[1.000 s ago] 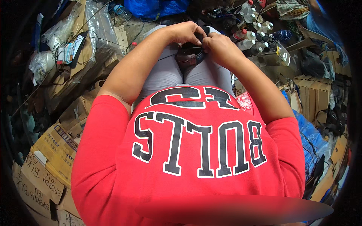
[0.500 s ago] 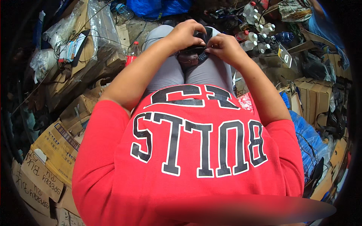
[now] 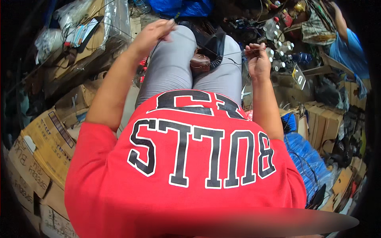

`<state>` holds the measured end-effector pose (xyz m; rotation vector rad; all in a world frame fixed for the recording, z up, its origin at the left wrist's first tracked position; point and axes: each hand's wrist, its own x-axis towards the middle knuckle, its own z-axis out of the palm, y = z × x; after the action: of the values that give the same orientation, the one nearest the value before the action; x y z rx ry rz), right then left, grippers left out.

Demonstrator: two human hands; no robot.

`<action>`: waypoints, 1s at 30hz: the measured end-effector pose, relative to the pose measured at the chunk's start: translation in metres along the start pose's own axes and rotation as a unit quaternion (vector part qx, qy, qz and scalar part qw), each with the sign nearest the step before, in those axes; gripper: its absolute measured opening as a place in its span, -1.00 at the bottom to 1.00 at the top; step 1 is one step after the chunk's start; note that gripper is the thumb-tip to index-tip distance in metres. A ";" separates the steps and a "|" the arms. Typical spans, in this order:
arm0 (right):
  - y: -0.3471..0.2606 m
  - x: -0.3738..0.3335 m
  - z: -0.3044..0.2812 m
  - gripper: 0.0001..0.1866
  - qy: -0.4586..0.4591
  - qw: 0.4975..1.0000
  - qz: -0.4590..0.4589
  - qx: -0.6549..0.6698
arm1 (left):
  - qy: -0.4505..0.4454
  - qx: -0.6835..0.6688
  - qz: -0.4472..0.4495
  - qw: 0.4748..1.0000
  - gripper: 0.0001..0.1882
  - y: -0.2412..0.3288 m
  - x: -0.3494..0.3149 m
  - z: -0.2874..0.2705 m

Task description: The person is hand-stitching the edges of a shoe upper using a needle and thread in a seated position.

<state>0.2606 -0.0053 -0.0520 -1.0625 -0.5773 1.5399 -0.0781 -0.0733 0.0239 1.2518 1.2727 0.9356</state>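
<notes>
A brown leather shoe [image 3: 200, 62] with a dark sole is wedged between my knees, on grey trousers. Out to the right of it, my right hand [image 3: 258, 63] is raised with its fingers closed on a dark thread [image 3: 234, 53], which runs back toward the shoe. My left hand [image 3: 154, 36] is off to the left, over the outer side of my left knee. Its fingers are pressed together and slightly blurred, seemingly pinching the thread's other stretch, which is hard to make out. Neither hand touches the shoe.
Several plastic bottles [image 3: 279, 51] stand to the right of my knees. Cardboard [image 3: 51, 139] lies at the left, and a blue plastic sheet [image 3: 303, 158] at the right. Another blue bag [image 3: 180, 7] lies ahead. A person's arm [image 3: 340, 22] shows at the far right.
Both hands were together at the shoe and have moved apart, the left hand to the left and the right hand to the right, drawing the thread out. The shoe stays between my knees.
</notes>
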 end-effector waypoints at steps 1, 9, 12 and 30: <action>-0.001 -0.007 0.016 -0.61 0.009 0.990 0.054 0.127 | -0.001 -0.227 -0.003 0.974 -0.62 0.005 0.004 0.022; -0.014 -0.024 -0.028 -0.50 -0.128 0.962 0.188 0.154 | 0.053 -0.479 -0.132 0.866 -0.51 -0.032 0.037 0.021; -0.011 -0.024 -0.050 -0.54 -0.146 0.955 0.213 0.145 | -0.023 -0.427 -0.127 0.895 -0.53 -0.032 0.043 0.020; -0.042 0.004 0.096 -0.58 -0.376 0.583 -0.045 -0.718 | -0.151 0.533 0.186 0.811 -0.56 -0.014 0.001 0.091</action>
<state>0.1992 0.0264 0.0268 -1.3306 -2.7519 1.1435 0.0091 -0.0873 -0.0006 2.4823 1.3267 0.1528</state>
